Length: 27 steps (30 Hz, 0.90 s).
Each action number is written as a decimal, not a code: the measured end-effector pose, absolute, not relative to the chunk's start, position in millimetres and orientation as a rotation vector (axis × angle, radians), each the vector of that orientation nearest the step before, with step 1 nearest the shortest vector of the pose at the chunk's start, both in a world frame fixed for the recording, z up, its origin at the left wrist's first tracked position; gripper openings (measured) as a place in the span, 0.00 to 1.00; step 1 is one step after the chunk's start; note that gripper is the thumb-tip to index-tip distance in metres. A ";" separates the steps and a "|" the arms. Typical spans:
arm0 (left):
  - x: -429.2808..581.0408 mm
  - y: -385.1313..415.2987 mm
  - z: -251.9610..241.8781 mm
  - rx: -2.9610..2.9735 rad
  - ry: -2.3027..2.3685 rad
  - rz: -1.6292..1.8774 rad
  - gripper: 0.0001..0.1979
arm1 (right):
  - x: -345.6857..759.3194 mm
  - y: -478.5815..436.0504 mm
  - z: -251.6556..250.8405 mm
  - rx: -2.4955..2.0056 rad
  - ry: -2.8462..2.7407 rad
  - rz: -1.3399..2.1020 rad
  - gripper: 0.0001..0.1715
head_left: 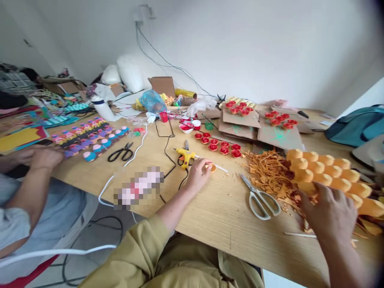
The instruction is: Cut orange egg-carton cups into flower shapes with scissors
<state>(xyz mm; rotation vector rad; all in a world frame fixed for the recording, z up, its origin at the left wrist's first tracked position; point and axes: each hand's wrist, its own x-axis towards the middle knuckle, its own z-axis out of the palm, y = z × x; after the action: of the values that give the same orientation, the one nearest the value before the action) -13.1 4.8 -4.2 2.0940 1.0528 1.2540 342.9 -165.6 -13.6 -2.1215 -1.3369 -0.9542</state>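
Note:
My left hand point(198, 176) is closed in a pinch on a small orange cup-shaped piece point(213, 167), just above the table. Beside it lie a yellow hot glue gun point(186, 155) and a white stick point(220, 167). At the right, my right hand point(331, 212) has its thumb and fingers around the near edge of an orange egg carton point(327, 170); the fingertips are partly hidden. Orange paper scraps point(268, 172) are heaped against the carton's left side. White-handled scissors point(259, 198) rest on the table between my hands.
Red roses point(224, 147) stand in rows behind the glue gun, with more on cardboard sheets point(240, 119). Black scissors point(121, 153), a white cable point(138, 149) and small coloured figures point(97, 151) lie leftward. A co-worker's hands point(45, 158) rest at the left edge.

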 end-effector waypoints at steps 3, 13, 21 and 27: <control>-7.7 0.9 4.2 2.014 0.971 1.177 0.16 | 334.0 -167.6 -3.6 -1.981 -1.321 -0.957 0.30; 75.4 -21.5 19.6 1.414 0.429 0.767 0.19 | 271.0 -147.7 27.6 -1.828 -1.420 -1.061 0.31; 97.2 -33.9 21.6 0.836 0.245 0.754 0.34 | 197.4 -117.3 14.0 -1.767 -1.673 -0.966 0.20; 91.7 -35.3 14.2 0.809 0.291 0.915 0.34 | 188.5 -117.5 4.3 -1.568 -1.762 -0.627 0.31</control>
<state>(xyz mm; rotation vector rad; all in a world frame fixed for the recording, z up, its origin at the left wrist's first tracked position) 91.7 -35.3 14.2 0.8090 0.2912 0.9149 188.5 -117.5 4.3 -1.5677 -1.7624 -0.6270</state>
